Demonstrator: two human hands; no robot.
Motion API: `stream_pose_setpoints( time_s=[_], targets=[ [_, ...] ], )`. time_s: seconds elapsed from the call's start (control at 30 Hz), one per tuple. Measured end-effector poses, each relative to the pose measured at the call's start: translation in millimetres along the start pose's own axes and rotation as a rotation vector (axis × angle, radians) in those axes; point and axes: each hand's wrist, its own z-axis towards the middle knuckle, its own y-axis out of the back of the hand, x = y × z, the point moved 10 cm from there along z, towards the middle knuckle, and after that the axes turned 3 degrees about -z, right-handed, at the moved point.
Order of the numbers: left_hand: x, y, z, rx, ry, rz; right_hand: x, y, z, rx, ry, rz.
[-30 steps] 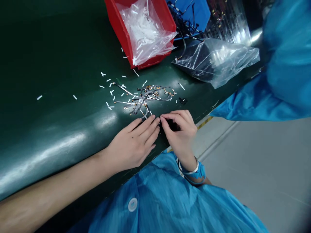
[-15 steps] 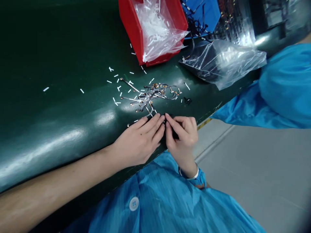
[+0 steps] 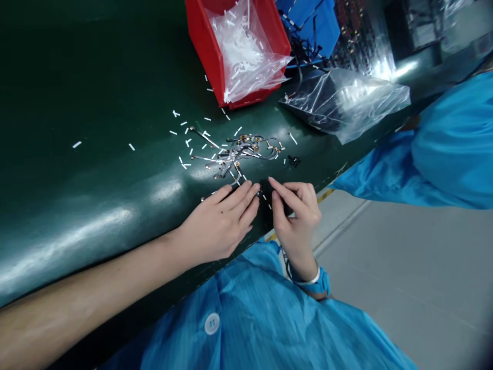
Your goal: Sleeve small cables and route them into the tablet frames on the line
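Near the front edge of the desk (image 3: 96,103), one dark strip (image 3: 208,196) is mostly covered by the flattened, unclenched left hand (image 3: 223,221); whether anything is pinched by the right hand (image 3: 298,210) cannot be told. The heaped cables (image 3: 242,150) are too tangled to be counted. Two bins, red (image 3: 206,51) and blue (image 3: 326,31), are cut off above.

No readable text, brand or number. At three o'clock from view centre, close to edge of green table (image 3: 96,92), pale scratchy mark (image 3: 342,168); too small to tell if it is writing. Just below, also near three o'clock, striped yellow-and-dark band (image 3: 325,195) beside table edge. Other short piece of yellow band shows at five o'clock, near blue clothing (image 3: 254,308).
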Motion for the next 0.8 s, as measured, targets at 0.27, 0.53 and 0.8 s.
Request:
stream_pose_setpoints(
  time_s=[0.27, 0.53, 0.8],
  targets=[
    [10, 30.9, -2, -0.161, 0.044, -0.155, 8, -3, -1, 0.017, 0.079, -0.069],
    [35, 55.0, -27, -0.207, 0.22, -0.076, -20, 21, 7, -0.162, 0.021, -0.072],
    [29, 31.0, -24, -0.027, 0.17, 0.089, -46, 19, 8, -0.205, -0.022, -0.129]
  ],
)
